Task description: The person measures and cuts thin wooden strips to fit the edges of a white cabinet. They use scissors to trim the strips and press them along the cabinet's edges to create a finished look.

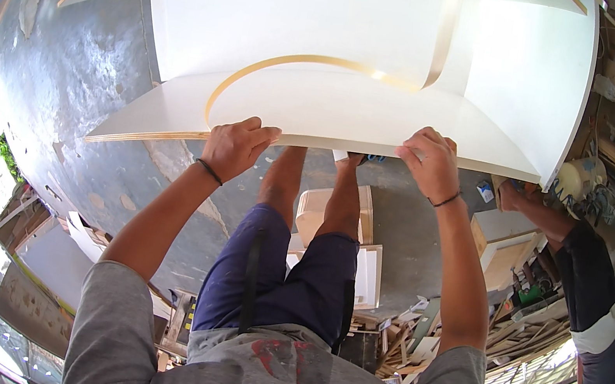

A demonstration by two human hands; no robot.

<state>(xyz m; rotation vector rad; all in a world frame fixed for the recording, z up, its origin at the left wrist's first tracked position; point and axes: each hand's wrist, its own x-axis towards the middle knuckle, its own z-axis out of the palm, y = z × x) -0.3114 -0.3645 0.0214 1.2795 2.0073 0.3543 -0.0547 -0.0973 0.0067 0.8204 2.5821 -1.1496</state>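
A large white board cabinet (350,112) with plywood edges fills the upper part of the head view. A thin tan edge-banding strip (294,62) curls loosely across its inner panels. My left hand (235,146) grips the near edge of the bottom panel at the left, fingers curled over the top. Further right on the same edge, my right hand (429,162) presses down on it. Both wrists carry a thin dark band. Below the panel I see my own legs in dark blue shorts.
A second person (585,286) in dark sleeves stands at the right, one hand near the cabinet's right corner. Small white and wooden boxes (336,212) sit on the grey concrete floor beneath. Wood offcuts (412,340) pile up at lower right. A machine (584,184) stands at right.
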